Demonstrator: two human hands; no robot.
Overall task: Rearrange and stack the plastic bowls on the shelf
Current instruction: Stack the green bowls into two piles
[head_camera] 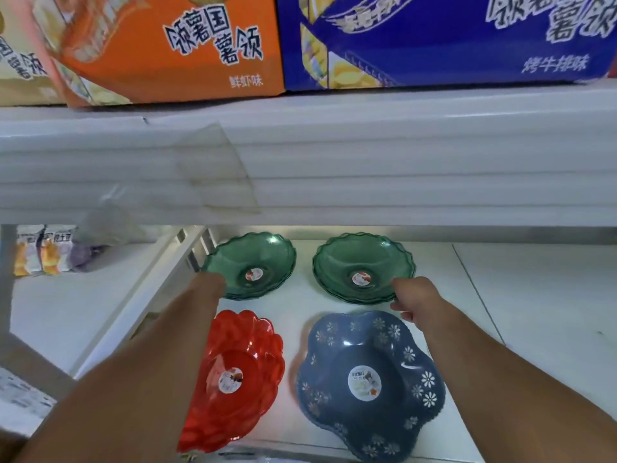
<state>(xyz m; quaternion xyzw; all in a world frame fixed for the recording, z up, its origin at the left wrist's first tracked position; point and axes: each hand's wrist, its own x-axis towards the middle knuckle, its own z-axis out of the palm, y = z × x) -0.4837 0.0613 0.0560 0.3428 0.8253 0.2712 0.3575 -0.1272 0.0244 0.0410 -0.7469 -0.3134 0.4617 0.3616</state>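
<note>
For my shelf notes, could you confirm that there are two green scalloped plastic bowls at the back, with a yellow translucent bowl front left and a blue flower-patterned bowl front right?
Nearly right. The head view shows the front left bowl is a red translucent plastic bowl, not yellow. The two green scalloped plastic bowls sit at the back, and the blue flower-patterned bowl is front right.

Likely shop, stocked shelf [334, 182], snack cartons [173, 48]
</note>
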